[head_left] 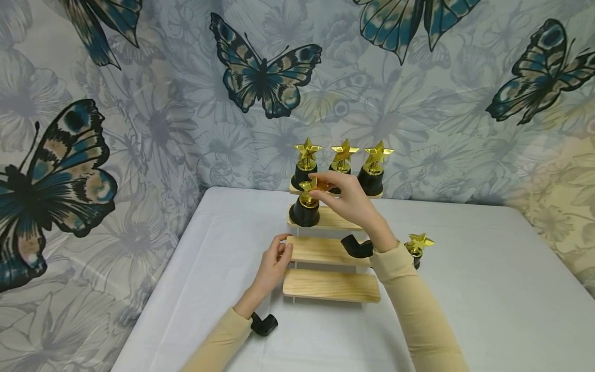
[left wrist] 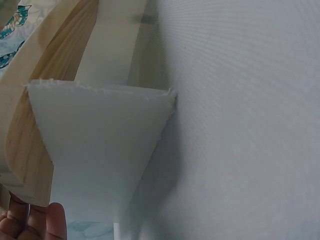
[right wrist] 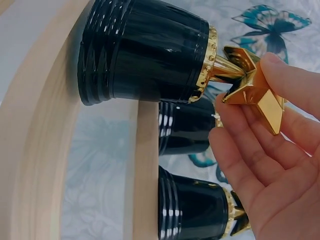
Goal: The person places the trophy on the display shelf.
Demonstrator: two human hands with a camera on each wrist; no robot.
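Observation:
A tiered stand [head_left: 332, 285] has wooden boards on pale white supports. My right hand [head_left: 346, 199] pinches the gold star of a small trophy [head_left: 304, 213] between thumb and fingers. The trophy's black base is upright at the left end of the second board from the top; in the right wrist view this base [right wrist: 150, 55] is right against the wood, though full contact is hard to tell. My left hand [head_left: 274, 261] holds the left end of a lower board, its curled fingers [left wrist: 56, 220] at the board's rounded corner [left wrist: 30, 170] in the left wrist view.
Three similar star trophies [head_left: 371, 178] stand in a row on the top board. Another trophy [head_left: 418, 244] is on the white-covered table [head_left: 488, 289] right of the stand, partly hidden by my right sleeve. A butterfly-patterned cloth [head_left: 186, 129] hangs behind the table.

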